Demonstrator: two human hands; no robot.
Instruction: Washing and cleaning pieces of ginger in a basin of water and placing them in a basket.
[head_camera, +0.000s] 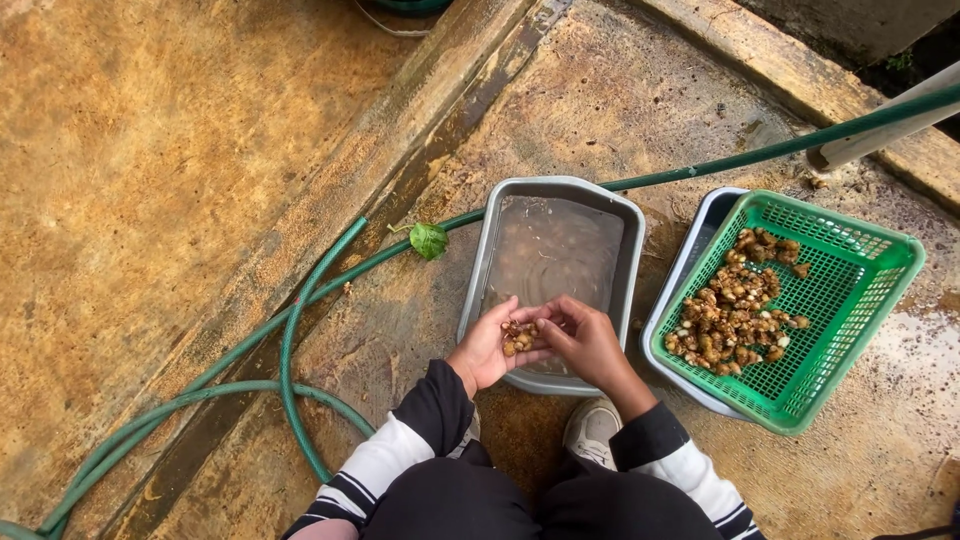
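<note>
My left hand (487, 348) is cupped palm up over the near rim of a grey tub (480, 262) of cloudy water, holding a small heap of brown nut-like pieces (518, 336). My right hand (582, 337) touches that heap with its fingertips, fingers pinched at the pieces. More brown pieces lie under the water in the tub. To the right, a green plastic basket (850, 300) holds a pile of the same brown pieces (735, 305) and rests tilted in a second grey tub (690, 255).
A green hose (290, 340) loops over the wet concrete ground at the left and runs behind the tubs to the right. A green leaf (429, 240) lies beside the hose. My shoe (592, 430) is below the tub. A concrete kerb runs along the top right.
</note>
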